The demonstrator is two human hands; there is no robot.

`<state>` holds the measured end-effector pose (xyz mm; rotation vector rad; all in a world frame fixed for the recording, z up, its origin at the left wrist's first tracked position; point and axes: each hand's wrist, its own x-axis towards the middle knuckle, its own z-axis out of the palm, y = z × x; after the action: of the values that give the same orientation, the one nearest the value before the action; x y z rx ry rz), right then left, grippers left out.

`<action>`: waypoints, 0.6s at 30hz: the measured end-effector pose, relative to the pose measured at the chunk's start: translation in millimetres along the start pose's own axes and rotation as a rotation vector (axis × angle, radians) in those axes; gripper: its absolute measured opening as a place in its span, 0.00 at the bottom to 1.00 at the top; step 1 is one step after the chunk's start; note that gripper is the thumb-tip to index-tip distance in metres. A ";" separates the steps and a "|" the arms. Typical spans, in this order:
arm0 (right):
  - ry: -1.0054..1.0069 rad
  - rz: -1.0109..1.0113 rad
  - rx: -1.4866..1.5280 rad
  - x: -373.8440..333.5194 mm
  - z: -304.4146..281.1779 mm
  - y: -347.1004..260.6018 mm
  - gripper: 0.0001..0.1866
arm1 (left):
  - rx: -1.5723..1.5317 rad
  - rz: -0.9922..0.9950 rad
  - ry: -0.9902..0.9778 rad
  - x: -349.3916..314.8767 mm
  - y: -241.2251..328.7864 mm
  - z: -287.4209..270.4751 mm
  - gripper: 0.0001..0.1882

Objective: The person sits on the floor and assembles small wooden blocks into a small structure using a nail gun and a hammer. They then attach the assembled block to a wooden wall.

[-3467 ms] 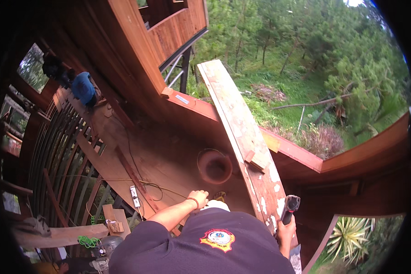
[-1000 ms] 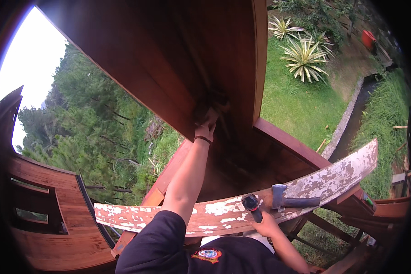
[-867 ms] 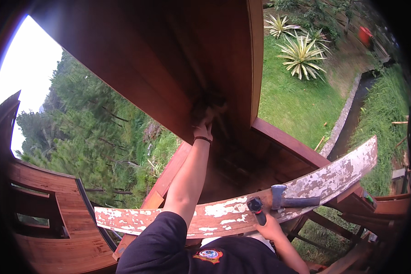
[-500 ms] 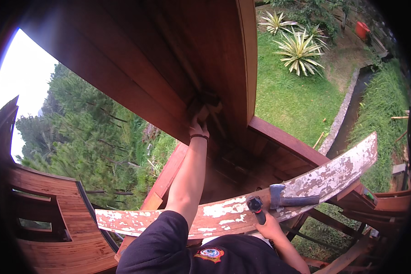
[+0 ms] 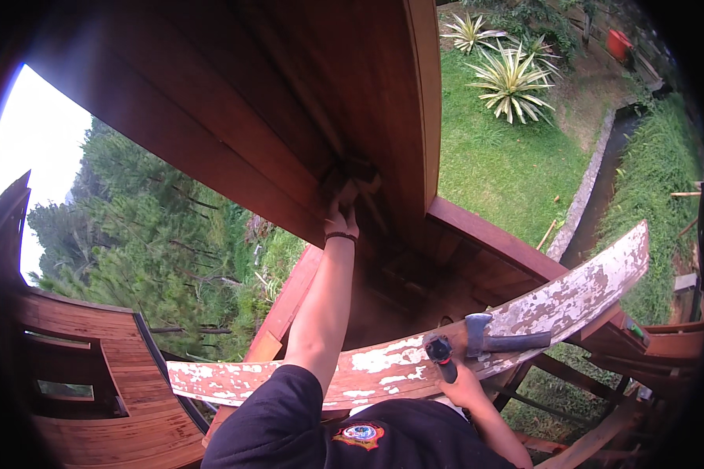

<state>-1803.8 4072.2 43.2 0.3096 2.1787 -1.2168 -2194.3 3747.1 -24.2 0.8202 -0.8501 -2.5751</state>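
My left hand (image 5: 342, 213) reaches up under the dark wooden boards (image 5: 235, 125), a dark band round its wrist. Its fingers close on a small dark wooden block (image 5: 357, 177) against the underside; shadow hides the fingertips. Lower right, my right hand (image 5: 463, 386) is wrapped round the handle of a short tool (image 5: 438, 349) with a round black head and some red at its neck; its exact kind is unclear. That tool is held over a curved plank (image 5: 391, 363) with flaking white paint. Beside it on the plank lies a hatchet-like tool (image 5: 477, 334) with a dark handle.
The plank spans in front of my body. Reddish beams (image 5: 497, 242) frame a dark recess beneath the boards. Far below right are a lawn (image 5: 508, 180), spiky plants (image 5: 512, 82) and a water channel (image 5: 602, 187). A wooden structure (image 5: 94, 344) stands at left, before trees.
The view has shifted very slightly. Both hands keep their places and grips; no object has visibly moved.
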 end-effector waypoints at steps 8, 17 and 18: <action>0.010 -0.032 -0.012 -1.2 -1.7 -2.3 0.29 | 0.234 -0.175 -0.002 -10.4 11.5 0.8 0.39; 0.018 0.000 -0.037 -9.5 -0.6 -7.5 0.30 | 0.314 -0.185 -0.024 -9.1 19.7 5.9 0.47; 0.025 0.005 -0.041 -12.7 -1.1 -8.5 0.31 | 0.315 -0.180 -0.005 -9.6 19.4 7.3 0.46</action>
<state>-1798.3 4069.6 57.3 0.3144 2.2202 -1.1699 -2189.1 3739.5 -3.3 1.0199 -1.2581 -2.6324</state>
